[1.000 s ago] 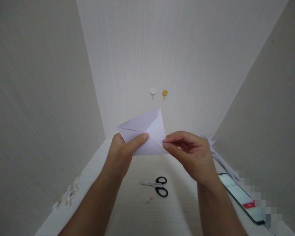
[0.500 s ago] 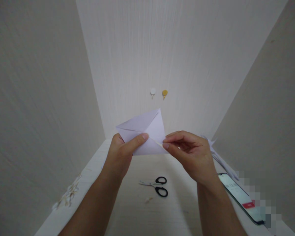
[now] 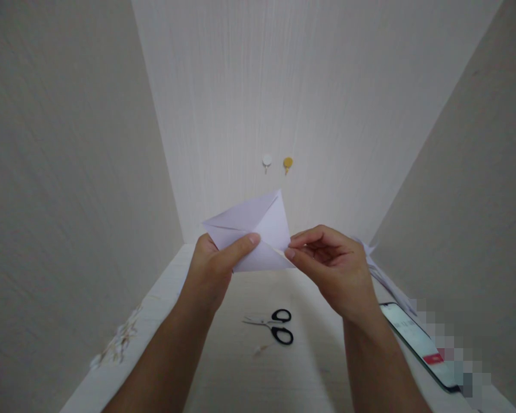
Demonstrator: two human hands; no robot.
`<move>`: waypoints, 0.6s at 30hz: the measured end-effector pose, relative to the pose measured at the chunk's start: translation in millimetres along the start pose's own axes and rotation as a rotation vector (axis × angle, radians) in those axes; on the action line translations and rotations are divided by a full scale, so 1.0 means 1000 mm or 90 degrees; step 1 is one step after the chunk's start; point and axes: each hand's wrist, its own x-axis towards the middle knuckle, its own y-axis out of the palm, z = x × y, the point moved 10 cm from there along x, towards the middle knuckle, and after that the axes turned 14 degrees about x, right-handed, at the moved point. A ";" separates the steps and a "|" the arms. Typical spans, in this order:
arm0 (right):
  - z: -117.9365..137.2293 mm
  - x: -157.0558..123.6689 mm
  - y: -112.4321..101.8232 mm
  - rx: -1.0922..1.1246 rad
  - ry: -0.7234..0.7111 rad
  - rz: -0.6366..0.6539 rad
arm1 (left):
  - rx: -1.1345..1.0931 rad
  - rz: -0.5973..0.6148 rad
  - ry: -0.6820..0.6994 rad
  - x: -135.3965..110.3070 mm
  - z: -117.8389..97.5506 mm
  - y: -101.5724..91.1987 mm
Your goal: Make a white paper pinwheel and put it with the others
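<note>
A white paper envelope (image 3: 245, 215) with folded triangular flaps is held up above the table, tilted a little. My left hand (image 3: 210, 264) grips its left lower side, the thumb pressed on the front near where the flaps meet and the other fingers hidden behind. At the lower right corner, my right hand (image 3: 331, 261) pinches the edge between thumb and forefinger. A small pale gap shows along the lower flap's edge beside the right thumb. Below the envelope, scissors (image 3: 269, 324) with black handles lie on the table, blades slightly apart and pointing left.
A phone (image 3: 417, 338) lies at the right, partly blurred out, with white paper (image 3: 387, 281) behind it. Small scraps (image 3: 118, 341) are heaped at the left edge. One more scrap (image 3: 261, 349) lies near the scissors. White (image 3: 267, 161) and yellow (image 3: 288, 163) hooks are on the back wall.
My right forefinger has lifted slightly away from the thumb at the envelope's corner. The left hand and the envelope have hardly moved.
</note>
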 end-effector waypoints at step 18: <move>0.001 0.001 0.000 0.024 0.007 -0.016 | 0.026 -0.001 0.015 0.000 -0.005 0.001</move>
